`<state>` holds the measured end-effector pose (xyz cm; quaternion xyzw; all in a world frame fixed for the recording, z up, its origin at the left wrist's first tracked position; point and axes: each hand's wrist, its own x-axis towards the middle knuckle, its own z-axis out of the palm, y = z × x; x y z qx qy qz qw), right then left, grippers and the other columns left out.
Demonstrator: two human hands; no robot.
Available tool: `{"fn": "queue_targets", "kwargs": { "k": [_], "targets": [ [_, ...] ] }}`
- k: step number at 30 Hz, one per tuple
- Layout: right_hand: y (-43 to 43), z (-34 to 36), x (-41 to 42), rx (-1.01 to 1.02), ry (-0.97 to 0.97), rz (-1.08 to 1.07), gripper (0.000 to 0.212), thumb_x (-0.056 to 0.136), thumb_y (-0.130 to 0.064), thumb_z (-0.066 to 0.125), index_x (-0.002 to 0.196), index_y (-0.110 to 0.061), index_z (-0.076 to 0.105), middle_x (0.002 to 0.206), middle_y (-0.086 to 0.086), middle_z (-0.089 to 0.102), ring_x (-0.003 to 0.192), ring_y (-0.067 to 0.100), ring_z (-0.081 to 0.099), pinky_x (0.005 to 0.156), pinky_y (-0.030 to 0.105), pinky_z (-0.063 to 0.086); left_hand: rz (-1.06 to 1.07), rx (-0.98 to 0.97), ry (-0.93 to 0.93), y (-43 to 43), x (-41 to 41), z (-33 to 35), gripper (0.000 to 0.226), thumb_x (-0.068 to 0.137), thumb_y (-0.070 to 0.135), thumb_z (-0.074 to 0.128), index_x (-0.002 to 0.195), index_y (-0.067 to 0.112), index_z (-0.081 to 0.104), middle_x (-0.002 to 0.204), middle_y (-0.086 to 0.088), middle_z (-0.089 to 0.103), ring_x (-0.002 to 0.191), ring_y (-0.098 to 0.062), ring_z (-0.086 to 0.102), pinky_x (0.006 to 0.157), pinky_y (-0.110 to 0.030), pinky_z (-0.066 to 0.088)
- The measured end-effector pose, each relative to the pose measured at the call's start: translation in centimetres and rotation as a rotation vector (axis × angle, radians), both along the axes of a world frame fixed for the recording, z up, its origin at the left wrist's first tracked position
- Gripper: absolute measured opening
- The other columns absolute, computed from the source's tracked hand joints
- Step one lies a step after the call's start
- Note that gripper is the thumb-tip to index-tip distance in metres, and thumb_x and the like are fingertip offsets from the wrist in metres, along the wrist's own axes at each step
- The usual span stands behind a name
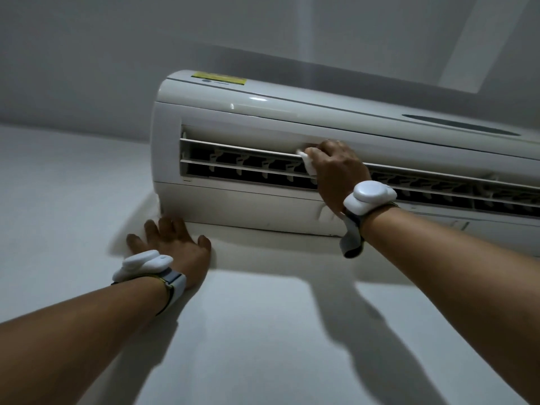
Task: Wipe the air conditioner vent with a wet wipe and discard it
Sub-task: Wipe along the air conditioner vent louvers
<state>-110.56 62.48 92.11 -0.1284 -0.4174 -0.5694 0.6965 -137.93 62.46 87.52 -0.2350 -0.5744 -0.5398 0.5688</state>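
A white wall-mounted air conditioner hangs high on the wall, its open vent showing two horizontal slats over dark gaps. My right hand presses a bunched white wet wipe against the slats near the vent's middle, fingers closed over the wipe. My left hand lies flat on the wall just below the unit's lower left corner, fingers spread, holding nothing. Both wrists carry white band-mounted devices.
The pale wall fills the lower view, crossed by the shadows of my arms. A yellow label sits on the unit's top left. The ceiling line runs above the unit. The vent continues to the right past my hand.
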Motion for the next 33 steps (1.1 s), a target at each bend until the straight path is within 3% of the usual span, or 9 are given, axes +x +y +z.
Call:
{"fn": "queue_targets", "kwargs": {
  "k": [5, 9, 14, 17, 30, 33],
  "targets": [
    [1.2, 0.0, 1.9, -0.007, 0.045, 0.028, 0.037, 0.095, -0.018, 0.036, 0.120, -0.004, 0.059, 0.113, 0.021, 0.059, 0.106, 0.039, 0.052, 0.087, 0.046, 0.044, -0.020, 0.013, 0.037, -0.3, -0.1, -0.4, 0.048, 0.090, 0.051, 0.031, 0.122, 0.015, 0.039, 0.122, -0.008, 0.040, 0.127, -0.029, 0.030, 0.109, -0.050, 0.021],
    [1.1, 0.2, 0.2, 0.016, 0.108, 0.087, 0.030, 0.094, -0.012, 0.039, 0.114, -0.004, 0.061, 0.109, 0.020, 0.060, 0.104, 0.038, 0.052, 0.086, 0.045, 0.042, 0.022, 0.018, 0.166, -0.5, -0.4, -0.6, 0.045, 0.089, 0.048, 0.036, 0.125, 0.022, 0.046, 0.129, -0.007, 0.046, 0.121, -0.028, 0.040, 0.101, -0.045, 0.029],
    [0.5, 0.2, -3.0, 0.045, 0.172, 0.145, 0.031, 0.099, -0.019, 0.035, 0.113, -0.009, 0.060, 0.107, 0.016, 0.060, 0.100, 0.036, 0.052, 0.086, 0.042, 0.040, -0.002, 0.017, 0.254, -0.6, -0.8, -0.5, 0.044, 0.090, 0.046, 0.039, 0.130, 0.029, 0.047, 0.134, -0.003, 0.047, 0.122, -0.026, 0.042, 0.101, -0.043, 0.029],
    [-0.5, 0.1, -5.2, 0.051, 0.138, 0.155, 0.039, 0.099, -0.020, 0.026, 0.116, -0.009, 0.058, 0.111, 0.015, 0.060, 0.104, 0.035, 0.052, 0.089, 0.042, 0.039, 0.002, 0.022, 0.257, -0.6, -0.8, -0.5, 0.046, 0.089, 0.047, 0.038, 0.131, 0.032, 0.046, 0.134, -0.002, 0.047, 0.122, -0.025, 0.042, 0.101, -0.042, 0.029],
    [-5.5, 0.9, -14.6, 0.052, 0.015, 0.154, 0.039, 0.103, -0.028, 0.024, 0.128, -0.015, 0.052, 0.125, 0.009, 0.056, 0.117, 0.030, 0.046, 0.098, 0.039, 0.032, -0.084, -0.049, 0.336, -1.3, -2.7, -0.7, 0.052, 0.092, 0.052, 0.034, 0.142, 0.037, 0.033, 0.150, 0.005, 0.032, 0.138, -0.019, 0.026, 0.111, -0.040, 0.019],
    [-6.4, 0.9, -15.8, 0.040, -0.010, 0.139, 0.040, 0.103, -0.028, 0.021, 0.128, -0.016, 0.050, 0.127, 0.007, 0.054, 0.119, 0.029, 0.044, 0.100, 0.038, 0.032, -0.067, -0.050, 0.367, -1.2, -2.9, -0.7, 0.049, 0.091, 0.051, 0.034, 0.138, 0.037, 0.037, 0.146, 0.006, 0.037, 0.135, -0.019, 0.030, 0.110, -0.040, 0.022]
  ]
}}
